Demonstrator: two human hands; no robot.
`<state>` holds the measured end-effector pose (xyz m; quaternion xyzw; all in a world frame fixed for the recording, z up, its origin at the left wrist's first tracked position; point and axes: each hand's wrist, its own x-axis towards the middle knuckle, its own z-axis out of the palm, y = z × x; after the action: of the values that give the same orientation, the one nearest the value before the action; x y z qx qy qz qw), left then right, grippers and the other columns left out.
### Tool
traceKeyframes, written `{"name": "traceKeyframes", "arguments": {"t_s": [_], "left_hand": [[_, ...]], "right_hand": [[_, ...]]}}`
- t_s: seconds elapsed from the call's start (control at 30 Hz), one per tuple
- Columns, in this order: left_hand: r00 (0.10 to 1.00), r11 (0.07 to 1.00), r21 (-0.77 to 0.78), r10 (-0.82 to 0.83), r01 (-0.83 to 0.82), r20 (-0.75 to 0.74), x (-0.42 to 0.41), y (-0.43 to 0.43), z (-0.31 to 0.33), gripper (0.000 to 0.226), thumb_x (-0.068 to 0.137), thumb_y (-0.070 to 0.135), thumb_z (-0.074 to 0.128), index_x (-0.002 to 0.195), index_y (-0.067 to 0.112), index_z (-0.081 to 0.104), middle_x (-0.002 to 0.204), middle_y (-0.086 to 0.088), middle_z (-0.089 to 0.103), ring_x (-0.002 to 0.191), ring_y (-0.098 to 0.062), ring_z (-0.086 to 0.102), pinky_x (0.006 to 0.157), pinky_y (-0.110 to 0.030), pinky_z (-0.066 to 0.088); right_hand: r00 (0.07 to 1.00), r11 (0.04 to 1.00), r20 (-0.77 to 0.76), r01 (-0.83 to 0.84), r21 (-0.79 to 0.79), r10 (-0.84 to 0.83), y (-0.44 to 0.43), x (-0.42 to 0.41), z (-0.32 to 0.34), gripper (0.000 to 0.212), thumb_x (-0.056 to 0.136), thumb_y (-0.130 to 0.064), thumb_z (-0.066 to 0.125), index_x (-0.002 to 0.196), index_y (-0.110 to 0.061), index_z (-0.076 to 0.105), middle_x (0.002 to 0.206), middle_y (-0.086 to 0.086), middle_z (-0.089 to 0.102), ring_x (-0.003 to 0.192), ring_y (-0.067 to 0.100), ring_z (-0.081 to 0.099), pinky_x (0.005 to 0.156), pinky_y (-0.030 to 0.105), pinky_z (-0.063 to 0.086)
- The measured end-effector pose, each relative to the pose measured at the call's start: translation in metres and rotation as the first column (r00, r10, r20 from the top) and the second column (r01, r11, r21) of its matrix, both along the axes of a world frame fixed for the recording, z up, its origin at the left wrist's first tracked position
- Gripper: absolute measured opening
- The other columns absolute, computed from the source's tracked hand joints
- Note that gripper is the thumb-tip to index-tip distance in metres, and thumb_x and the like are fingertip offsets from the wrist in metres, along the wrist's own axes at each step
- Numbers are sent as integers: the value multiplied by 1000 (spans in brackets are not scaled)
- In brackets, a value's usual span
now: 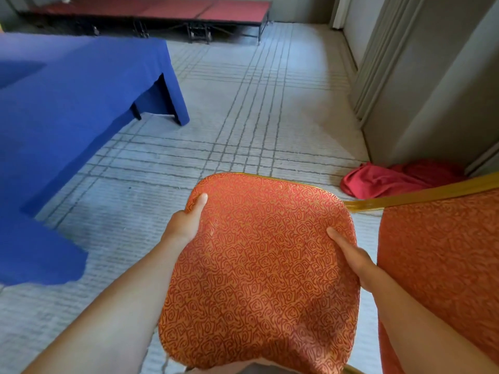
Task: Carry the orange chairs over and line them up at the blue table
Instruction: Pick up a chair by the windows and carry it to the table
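Head view: the orange patterned padded chair (259, 265) with its gold metal frame (361, 205) is before the person, apart from the blue-clothed table (81, 103). The left hand (186, 225) and right hand (353, 257) grip the seat's sides, thumbs on top. The padding looks soft and the chair probably heavy, so the stiff frame should hold better.

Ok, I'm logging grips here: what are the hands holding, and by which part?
The orange chair, by its seat: the left hand grips the left edge, the right hand the right edge, thumbs on top.
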<state>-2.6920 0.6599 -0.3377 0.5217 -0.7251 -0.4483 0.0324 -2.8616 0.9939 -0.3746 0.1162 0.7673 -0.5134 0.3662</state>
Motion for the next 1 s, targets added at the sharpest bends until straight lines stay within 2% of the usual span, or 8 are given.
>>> {"name": "traceKeyframes", "arguments": {"t_s": [0.2,0.37,0.43,0.57,0.7,0.83,0.87,1.0], "left_hand": [[1000,1000,-29,-4,4,-10,-107,-88,-13,104,75,87,33,117,-3,63,122,-27,61,118,-35,56,101,-39,41],[998,998,-51,-36,33,-58,-220,-178,5,113,68,93,31,121,-2,62,125,-25,60,120,-35,55,104,-39,40],[995,996,-70,-56,50,-86,-262,-207,13,108,72,90,31,122,-2,61,126,-25,60,119,-35,55,102,-38,39],[992,995,-65,-78,72,-98,-345,-259,28,102,77,85,32,121,-2,60,125,-24,60,118,-35,55,99,-38,38],[989,996,-19,-92,90,-112,-412,-300,22,102,75,86,34,120,-1,62,123,-21,61,114,-35,56,98,-39,39],[988,997,17,-76,79,-131,-492,-343,0,97,76,84,37,116,-1,63,122,-22,62,114,-34,57,96,-37,39],[989,997,17,-74,76,-126,-515,-357,-3,98,76,84,36,116,-1,63,122,-22,62,114,-34,56,96,-36,39],[992,998,-8,-63,63,-113,-609,-411,14,98,81,81,33,127,-1,57,131,-24,56,121,-35,52,101,-36,37]], "right_hand": [[1000,1000,-19,6,-4,-6,-89,-106,-10,122,31,-87,73,131,-17,61,114,9,70,102,29,66,102,47,48],[996,998,-73,50,-44,-53,-174,-201,7,113,44,-85,71,135,-20,56,120,9,67,107,30,63,102,45,47],[992,996,-106,64,-55,-70,-201,-238,18,115,39,-87,71,134,-23,57,118,6,67,106,27,63,100,43,48],[985,991,-123,112,-73,-120,-250,-315,35,125,17,-89,72,124,-23,64,113,3,70,101,23,66,96,38,49],[984,990,-108,136,-46,-140,-286,-377,34,119,30,-87,75,127,-21,63,114,4,70,102,25,66,100,42,49],[982,988,-118,147,-40,-151,-338,-460,30,92,58,-69,79,130,-14,61,107,6,70,99,26,66,97,40,49],[982,989,-119,140,-40,-144,-352,-485,28,94,57,-69,79,130,-14,61,107,6,69,99,26,66,98,40,49],[988,994,-117,99,-37,-103,-411,-598,27,132,19,-87,75,130,-15,61,113,8,71,99,27,68,98,43,51]]}}
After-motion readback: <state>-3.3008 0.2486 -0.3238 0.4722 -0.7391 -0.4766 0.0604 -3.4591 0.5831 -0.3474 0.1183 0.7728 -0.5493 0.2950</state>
